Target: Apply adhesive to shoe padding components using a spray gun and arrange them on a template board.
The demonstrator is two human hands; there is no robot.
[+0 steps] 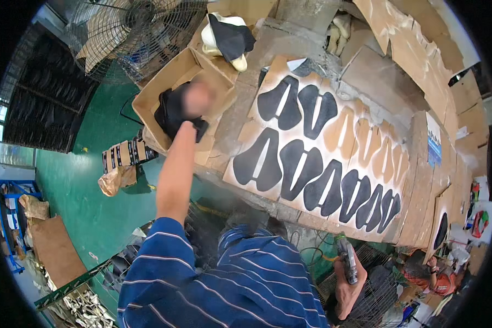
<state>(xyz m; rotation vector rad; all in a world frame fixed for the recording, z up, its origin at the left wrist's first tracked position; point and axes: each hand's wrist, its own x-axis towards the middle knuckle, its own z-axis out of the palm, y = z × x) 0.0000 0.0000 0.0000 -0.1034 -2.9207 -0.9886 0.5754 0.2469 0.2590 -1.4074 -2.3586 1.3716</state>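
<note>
here, left hand [195,99] grips black pieces [172,112] — right hand [349,276] clutches spray gun [347,261].

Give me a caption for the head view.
Left hand reaches into a cardboard box; right hand holds a spray gun.

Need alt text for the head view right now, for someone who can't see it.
The person's left hand reaches into an open cardboard box onto black material, while the right hand holds a spray gun low. Black saddle-shaped pieces lie in rows on a cardboard-covered table.
</note>
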